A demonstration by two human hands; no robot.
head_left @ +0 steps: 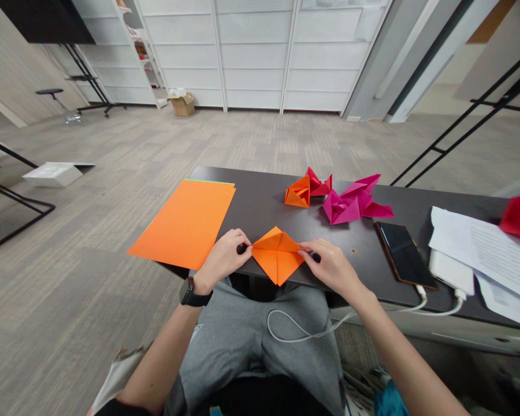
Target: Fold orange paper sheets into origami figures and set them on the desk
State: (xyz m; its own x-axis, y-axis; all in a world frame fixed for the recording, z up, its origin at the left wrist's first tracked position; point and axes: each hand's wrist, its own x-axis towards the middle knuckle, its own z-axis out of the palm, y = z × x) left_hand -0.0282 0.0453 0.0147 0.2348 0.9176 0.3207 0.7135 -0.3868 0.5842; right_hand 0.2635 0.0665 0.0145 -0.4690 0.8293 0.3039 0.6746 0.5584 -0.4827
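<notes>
A folded piece of orange paper point(278, 263), roughly diamond-shaped with creases through its middle, is at the near edge of the dark table point(260, 199). My left hand point(227, 252) pinches its left corner between thumb and fingertips. At the opposite corner, my right hand point(329, 263) grips the paper the same way. The lower point of the paper reaches over the table's front edge. Left of it, close to my left hand, lies a stack of flat orange sheets point(193, 216) with a green edge showing at the back.
Folded paper pieces in orange point(298, 193), red point(319, 183) and magenta point(355, 202) stand toward the back. To the right lie a phone point(405, 254), a white power bank point(450, 271) and printed papers point(489, 251). A white cable point(286, 340) loops over my lap.
</notes>
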